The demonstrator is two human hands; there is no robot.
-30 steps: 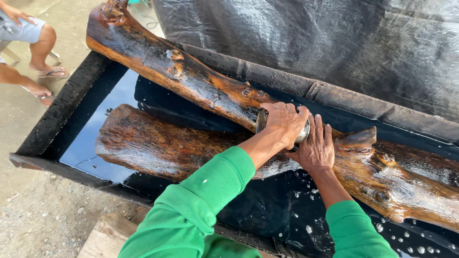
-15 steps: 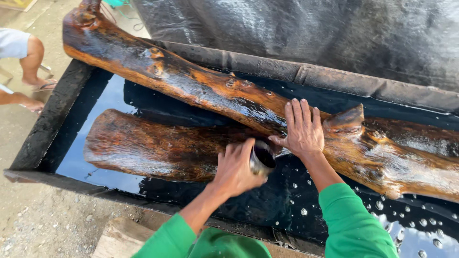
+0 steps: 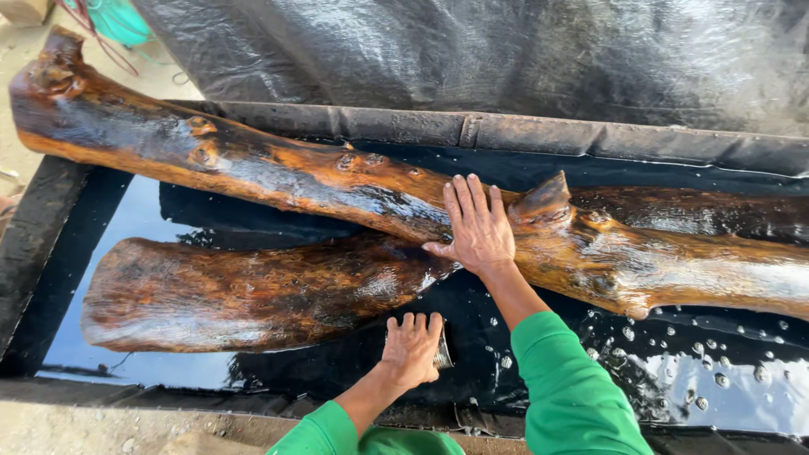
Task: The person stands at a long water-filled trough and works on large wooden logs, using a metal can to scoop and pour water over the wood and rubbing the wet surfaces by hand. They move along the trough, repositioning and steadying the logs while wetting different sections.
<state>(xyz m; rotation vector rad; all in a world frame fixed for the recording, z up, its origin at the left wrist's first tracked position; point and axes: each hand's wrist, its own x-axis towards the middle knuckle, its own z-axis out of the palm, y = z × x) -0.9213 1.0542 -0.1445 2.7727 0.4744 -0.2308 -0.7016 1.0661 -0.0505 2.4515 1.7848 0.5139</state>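
A long wet brown log (image 3: 278,173) lies slanted across a black-lined trough of dark liquid (image 3: 152,223). Its thin end sticks out past the trough's left wall. A shorter, thicker log piece (image 3: 244,291) lies below it in the liquid. My right hand (image 3: 474,223) rests flat with spread fingers on the long log, beside a knot stub. My left hand (image 3: 410,347) is down at the liquid near the trough's front wall, closed over a small metal cup (image 3: 442,354) that is mostly hidden under it. Both arms wear green sleeves.
A black plastic sheet (image 3: 506,50) hangs behind the trough. The dark trough rim (image 3: 539,135) runs along the back, and its left wall (image 3: 38,236) borders sandy ground. Bubbles float on the liquid at the right (image 3: 708,371). A green object (image 3: 118,17) lies at top left.
My left hand with the cup has dropped from the top of the long log down to the liquid at the front. My right hand stayed on the log. The view shifted right.
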